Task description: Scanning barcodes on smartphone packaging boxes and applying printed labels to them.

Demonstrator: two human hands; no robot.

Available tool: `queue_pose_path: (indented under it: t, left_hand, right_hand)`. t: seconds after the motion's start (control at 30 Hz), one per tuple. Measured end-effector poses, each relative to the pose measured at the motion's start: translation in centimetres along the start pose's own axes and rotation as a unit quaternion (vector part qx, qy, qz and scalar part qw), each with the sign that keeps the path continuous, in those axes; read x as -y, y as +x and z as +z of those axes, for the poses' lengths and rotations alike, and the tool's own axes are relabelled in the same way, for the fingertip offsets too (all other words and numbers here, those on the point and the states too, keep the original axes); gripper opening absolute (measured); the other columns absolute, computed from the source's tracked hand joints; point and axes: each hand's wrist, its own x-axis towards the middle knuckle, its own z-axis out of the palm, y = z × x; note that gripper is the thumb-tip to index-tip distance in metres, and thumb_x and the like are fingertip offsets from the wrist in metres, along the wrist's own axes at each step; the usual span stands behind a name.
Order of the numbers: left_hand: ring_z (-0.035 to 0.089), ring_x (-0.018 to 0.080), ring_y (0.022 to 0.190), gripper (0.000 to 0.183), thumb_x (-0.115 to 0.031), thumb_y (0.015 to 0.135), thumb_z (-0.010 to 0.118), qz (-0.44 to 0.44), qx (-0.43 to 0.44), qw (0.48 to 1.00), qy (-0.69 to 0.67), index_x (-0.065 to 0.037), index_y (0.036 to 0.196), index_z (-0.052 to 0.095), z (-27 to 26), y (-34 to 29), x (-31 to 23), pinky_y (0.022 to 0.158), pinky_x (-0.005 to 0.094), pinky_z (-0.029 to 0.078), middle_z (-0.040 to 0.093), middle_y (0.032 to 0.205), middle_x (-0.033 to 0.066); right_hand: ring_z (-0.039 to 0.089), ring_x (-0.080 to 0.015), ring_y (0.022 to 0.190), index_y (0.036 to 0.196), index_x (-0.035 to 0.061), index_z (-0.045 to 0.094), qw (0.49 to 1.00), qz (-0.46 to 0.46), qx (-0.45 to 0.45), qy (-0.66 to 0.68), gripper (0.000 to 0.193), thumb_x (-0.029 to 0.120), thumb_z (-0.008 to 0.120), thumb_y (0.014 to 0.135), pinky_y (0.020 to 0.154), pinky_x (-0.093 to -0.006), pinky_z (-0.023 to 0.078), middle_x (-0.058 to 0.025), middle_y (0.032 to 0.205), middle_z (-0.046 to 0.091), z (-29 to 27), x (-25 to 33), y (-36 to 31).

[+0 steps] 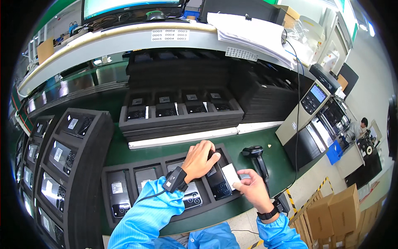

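A black foam tray (165,159) lies on the green bench in front of me, with smartphones in its slots, backs and camera lenses up. My left hand (199,161) is closed over the upper end of the rightmost smartphone (218,182), thumb and fingers at its edge. Along that phone's right side is a blank white slip (230,176), pinched at its lower right by my right hand (253,190). Whether the slip touches the phone I cannot tell. Under my left forearm another smartphone (192,196) is partly hidden.
Stacked foam trays (182,124) of phones stand behind; more trays (89,153) lean at the left. A black barcode scanner (257,159) stands right of my tray, with a label printer (304,112) beyond. A shelf (124,38) crosses above. Cardboard boxes (331,213) sit lower right; a person works far right.
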Motion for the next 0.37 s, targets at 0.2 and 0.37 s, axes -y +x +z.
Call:
queue_pose_path:
  t: [0.2, 0.37]
  left_hand:
    - [0.053, 0.0335, 0.126, 0.039, -0.039, 0.097, 0.059, 0.011, 0.037, 0.996, 0.075, -0.009, 0.121, 0.063, 0.0, -0.3, -0.3, 0.108, 0.0466, 0.036, 0.057, 0.131, 0.0149]
    - [0.044, 0.0366, 0.138, 0.048, -0.044, 0.096, 0.060, 0.014, 0.081, 0.984, 0.160, -0.012, 0.131, 0.067, 0.4, -0.6, 0.0, 0.115, 0.0486, 0.031, 0.047, 0.152, 0.0186]
  right_hand:
    - [0.073, -0.0200, 0.076, 0.113, 0.0008, 0.072, 0.969, -0.062, -0.070, -0.227, 0.033, 0.016, 0.078, 0.084, 0.069, -0.0328, 0.056, -0.0122, 0.086, 0.077, -1.1, -0.1, 0.2]
    - [0.060, -0.0293, 0.128, 0.131, 0.0106, 0.067, 0.860, -0.102, -0.297, -0.403, 0.042, 0.020, 0.073, 0.090, 0.100, -0.0370, 0.049, -0.0213, 0.131, 0.067, -4.3, 0.2, 2.8]
